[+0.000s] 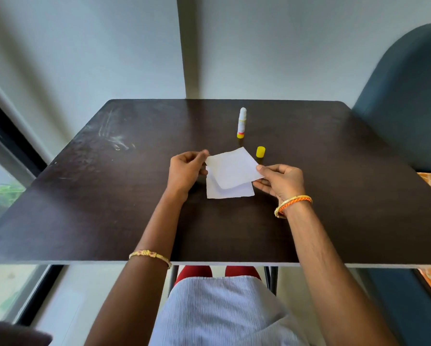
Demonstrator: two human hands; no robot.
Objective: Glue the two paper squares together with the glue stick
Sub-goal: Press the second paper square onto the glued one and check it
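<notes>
Upper paper square [232,168] pinched at opposite corners by left hand [187,171] and right hand [280,181], over lower paper square [228,192] on worktop [334,196]. Light, floppy (likely creases); hold by edges.

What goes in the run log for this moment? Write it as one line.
left hand: pinches upper paper square | right hand: pinches it | lower paper square: flat | glue stick: uncapped, upright

- One head-worn wide-angle view looks forward and down from above the near edge of the dark brown square wooden counter [309,221].
- It faces the pale grey wall [84,46] behind, close enough that both forearms fill the foreground.
</notes>
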